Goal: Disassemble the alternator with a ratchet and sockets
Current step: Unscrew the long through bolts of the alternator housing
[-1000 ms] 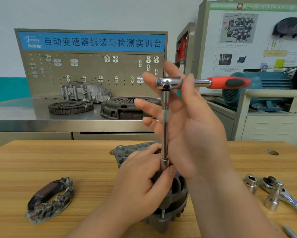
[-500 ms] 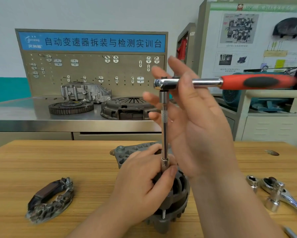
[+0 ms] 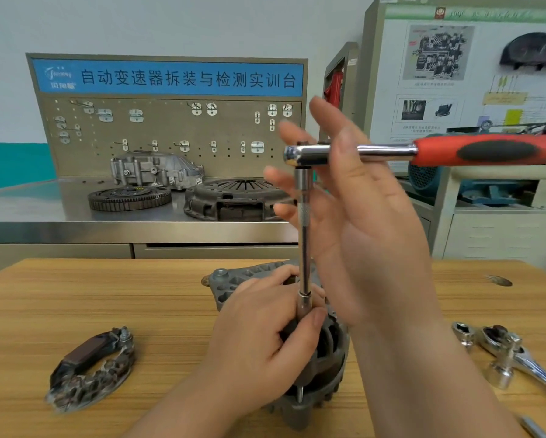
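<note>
gripping the socket (image 3: 303, 303), left hand (image 3: 259, 336); right hand (image 3: 369, 222), released flat, pushes ratchet (image 3: 385, 150).

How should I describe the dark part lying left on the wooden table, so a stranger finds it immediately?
Look at the wooden table in front. Left of the upright alternator, one flat part lies alone. Unlike the shiny chrome tools on the right, it is dark brown and horseshoe-shaped.
</note>
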Demonstrator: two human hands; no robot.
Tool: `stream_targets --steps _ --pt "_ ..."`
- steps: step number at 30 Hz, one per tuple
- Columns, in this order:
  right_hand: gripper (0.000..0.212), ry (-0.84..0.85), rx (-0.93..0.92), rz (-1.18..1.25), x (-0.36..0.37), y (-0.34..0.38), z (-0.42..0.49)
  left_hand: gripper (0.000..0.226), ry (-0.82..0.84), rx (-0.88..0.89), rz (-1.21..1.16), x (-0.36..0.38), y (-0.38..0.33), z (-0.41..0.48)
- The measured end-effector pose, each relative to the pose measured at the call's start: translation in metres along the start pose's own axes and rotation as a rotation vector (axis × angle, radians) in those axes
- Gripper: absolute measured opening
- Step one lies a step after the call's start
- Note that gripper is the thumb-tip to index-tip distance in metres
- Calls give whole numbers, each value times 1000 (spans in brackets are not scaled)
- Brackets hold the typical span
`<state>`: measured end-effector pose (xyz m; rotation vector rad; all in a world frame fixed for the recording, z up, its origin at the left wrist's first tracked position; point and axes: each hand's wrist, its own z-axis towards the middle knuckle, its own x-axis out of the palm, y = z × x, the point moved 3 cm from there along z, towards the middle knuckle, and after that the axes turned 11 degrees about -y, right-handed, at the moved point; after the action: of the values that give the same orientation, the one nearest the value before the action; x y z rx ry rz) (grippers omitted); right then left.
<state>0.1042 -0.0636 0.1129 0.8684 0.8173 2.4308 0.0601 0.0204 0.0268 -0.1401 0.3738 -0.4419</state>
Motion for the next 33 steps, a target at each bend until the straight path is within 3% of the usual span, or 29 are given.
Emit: stream_targets --steps 4,8,11,15,18,22,27,30,33 --pt "25 -5 -67 -24 0 3 0 29 1 11 14 0 -2 2" --pt "44 35 132 120 -2 -3 2 41 20 -12 -29 0 -1 -1" --pt "52 36 198 147 -2 -4 2 36 14 -20 -14 0 -1 -1" --pt "28 -1 12 -3 -1 -1 1 29 -6 -15 -3 0 -2 1" --pt "26 -6 -119 -94 0 3 0 34 5 -3 18 0 -2 2" --pt "31 23 -12 -3 0 0 1 28 21 -3 -24 -1 -3 2" --pt "47 58 128 44 0 -5 1 37 28 -31 -53 1 1 -1" --pt "28 22 21 -29 2 -5 -1 30 -7 -45 -33 0 2 0" --pt "27 -33 -127 -112 0 -1 -1 33 4 -6 28 0 -1 3"
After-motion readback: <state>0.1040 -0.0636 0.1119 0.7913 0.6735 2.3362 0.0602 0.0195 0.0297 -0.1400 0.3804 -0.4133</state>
